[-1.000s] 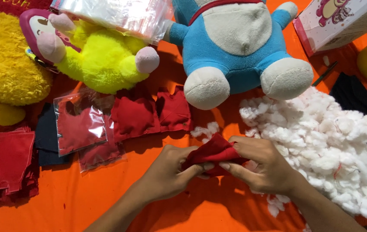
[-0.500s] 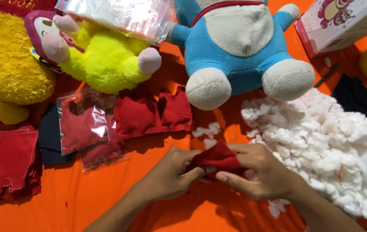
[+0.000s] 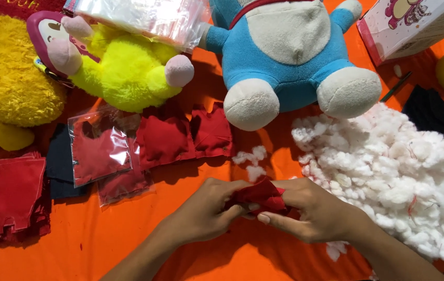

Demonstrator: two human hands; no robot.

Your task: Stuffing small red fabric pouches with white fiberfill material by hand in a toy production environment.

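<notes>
Both hands meet low in the middle of the head view over an orange cloth (image 3: 76, 250). A small red fabric pouch (image 3: 257, 195) is pinched between them. My left hand (image 3: 207, 211) grips its left side with fingers curled. My right hand (image 3: 315, 213) grips the right side, thumb and fingers pressed on the cloth. Just to the right lies a big heap of white stuffing (image 3: 393, 177). A small tuft of stuffing (image 3: 250, 158) lies just above the hands.
Two stuffed red pouches (image 3: 183, 138) and bagged red pouches (image 3: 99, 151) lie at centre left, a stack of flat red fabric pieces (image 3: 8, 195) at far left. A blue plush toy (image 3: 289, 57), a yellow-green plush (image 3: 123, 67), a yellow plush (image 3: 3, 83) and a pink box (image 3: 414, 23) line the far side.
The hands with the red pouch have drifted slightly down and closed tighter on it. Nothing else has moved.
</notes>
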